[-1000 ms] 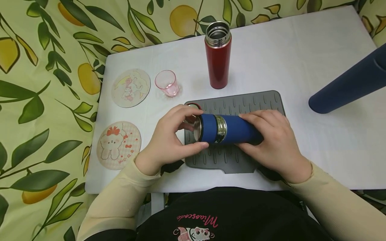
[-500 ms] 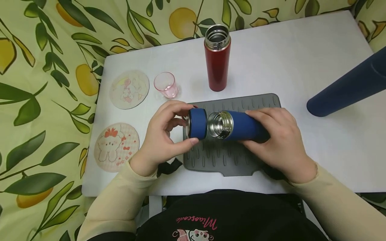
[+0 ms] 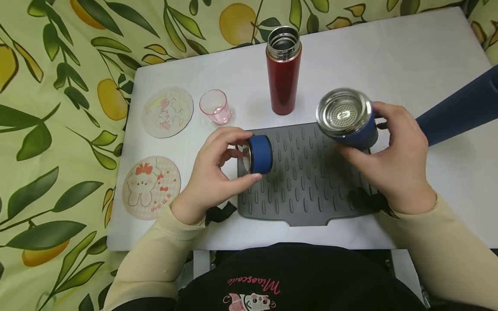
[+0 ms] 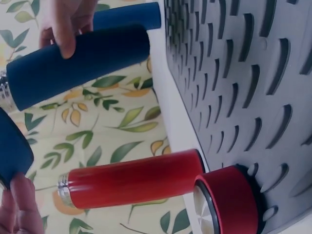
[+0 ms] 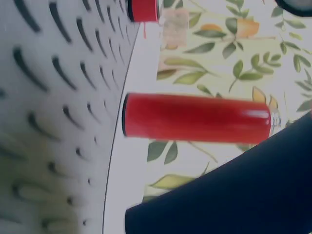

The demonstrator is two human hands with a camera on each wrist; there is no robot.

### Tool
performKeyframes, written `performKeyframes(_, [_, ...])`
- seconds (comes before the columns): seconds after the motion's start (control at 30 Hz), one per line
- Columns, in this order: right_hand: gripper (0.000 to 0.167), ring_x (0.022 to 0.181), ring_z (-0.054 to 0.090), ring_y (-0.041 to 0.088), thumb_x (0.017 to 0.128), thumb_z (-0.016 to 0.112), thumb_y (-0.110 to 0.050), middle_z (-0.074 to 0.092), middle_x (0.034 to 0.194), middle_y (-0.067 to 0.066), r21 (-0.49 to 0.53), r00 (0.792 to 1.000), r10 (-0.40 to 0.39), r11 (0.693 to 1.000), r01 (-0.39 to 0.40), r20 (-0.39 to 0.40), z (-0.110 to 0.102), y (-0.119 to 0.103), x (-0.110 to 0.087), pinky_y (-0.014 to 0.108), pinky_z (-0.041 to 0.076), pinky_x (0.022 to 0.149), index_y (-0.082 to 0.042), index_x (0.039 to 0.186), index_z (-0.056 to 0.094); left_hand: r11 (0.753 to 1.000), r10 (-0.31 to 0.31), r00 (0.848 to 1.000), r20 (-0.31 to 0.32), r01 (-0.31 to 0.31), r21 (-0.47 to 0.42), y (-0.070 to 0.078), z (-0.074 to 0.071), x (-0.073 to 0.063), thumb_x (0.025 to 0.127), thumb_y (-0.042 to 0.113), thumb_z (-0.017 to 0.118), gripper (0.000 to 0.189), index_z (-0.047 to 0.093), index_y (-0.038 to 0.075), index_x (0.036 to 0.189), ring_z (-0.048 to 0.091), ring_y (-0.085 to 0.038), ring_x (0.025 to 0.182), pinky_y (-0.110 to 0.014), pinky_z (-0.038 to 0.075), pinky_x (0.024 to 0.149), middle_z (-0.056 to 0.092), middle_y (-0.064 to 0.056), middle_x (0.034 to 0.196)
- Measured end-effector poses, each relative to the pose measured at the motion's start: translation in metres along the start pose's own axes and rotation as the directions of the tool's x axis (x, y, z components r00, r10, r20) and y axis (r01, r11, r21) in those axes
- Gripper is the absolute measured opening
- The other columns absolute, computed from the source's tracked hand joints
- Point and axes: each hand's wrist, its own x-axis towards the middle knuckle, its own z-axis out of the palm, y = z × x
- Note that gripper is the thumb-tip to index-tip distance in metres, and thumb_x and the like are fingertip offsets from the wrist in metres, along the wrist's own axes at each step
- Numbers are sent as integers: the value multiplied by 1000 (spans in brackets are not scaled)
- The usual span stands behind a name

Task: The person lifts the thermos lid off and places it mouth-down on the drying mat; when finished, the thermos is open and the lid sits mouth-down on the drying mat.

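My left hand (image 3: 212,175) pinches a blue thermos lid (image 3: 262,154) between thumb and fingers, held sideways over the grey ribbed mat (image 3: 299,185). My right hand (image 3: 400,160) grips the blue thermos (image 3: 362,134) off the mat's right side, its mouth tipped up toward the head camera. Inside that mouth a steel strainer (image 3: 343,114) shows. In the left wrist view the thermos body (image 4: 83,63) spans the upper left. A red lid (image 4: 231,200) sits on the mat, mostly hidden behind my left hand in the head view.
A red thermos (image 3: 283,82) without a lid stands behind the mat. To its left are a pink-tinted glass (image 3: 215,108) and two round coasters (image 3: 168,113), one nearer me. A tall navy cylinder (image 3: 459,112) stands at the right, partly behind my right hand.
The blue lid has come off the blue thermos. My right hand has carried the thermos right and away from me, turning its mouth upward; the left hand stays nearly in place with the lid.
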Motion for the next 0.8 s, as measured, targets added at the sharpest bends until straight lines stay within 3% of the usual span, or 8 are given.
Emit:
performKeyframes(0.13, [79,122,67,12,67,96,-3,73,137,1,188,993,85,980,-68,-85,1,9,15,16,50,105,-2,141,70,996,13,1000,24,-15,87,-5,5,1,75,2,97,71,66,-4,139,63,-27,117,-40,63,93,64,-20,137])
performKeyframes(0.23, [83,125,69,20,68,91,9,70,141,-1,352,980,147,931,-91,-135,4,15,28,26,57,107,-5,146,64,990,0,999,49,-6,139,-8,10,-1,76,5,99,70,68,-1,139,63,-27,122,-43,62,94,64,-18,139])
performKeyframes(0.37, [83,124,68,26,73,87,14,67,143,7,467,954,245,873,-138,-176,10,24,41,29,58,103,-8,148,61,985,-24,996,82,9,173,-11,18,-5,77,5,99,68,70,0,139,62,-28,127,-48,62,97,64,-17,141])
performKeyframes(0.57, [79,125,66,19,79,89,5,66,144,2,476,885,432,823,-308,-174,21,34,60,29,54,97,-16,150,59,966,-34,989,145,-5,259,-15,30,-5,81,11,98,66,71,3,141,62,-27,131,-42,57,110,65,-14,141])
performKeyframes(0.7, [74,125,64,16,83,89,1,64,144,-1,447,852,497,808,-385,-166,24,38,71,29,53,98,-18,148,60,952,-62,981,185,3,305,-16,37,-3,82,14,98,67,70,5,143,62,-26,132,-40,54,113,65,-12,142])
performKeyframes(0.8, [73,125,61,13,85,88,-2,63,145,-3,405,838,519,811,-422,-166,24,41,77,29,52,99,-20,149,59,941,-76,976,202,3,338,-18,41,-2,83,17,99,68,70,6,144,64,-25,129,-39,54,112,65,-10,142])
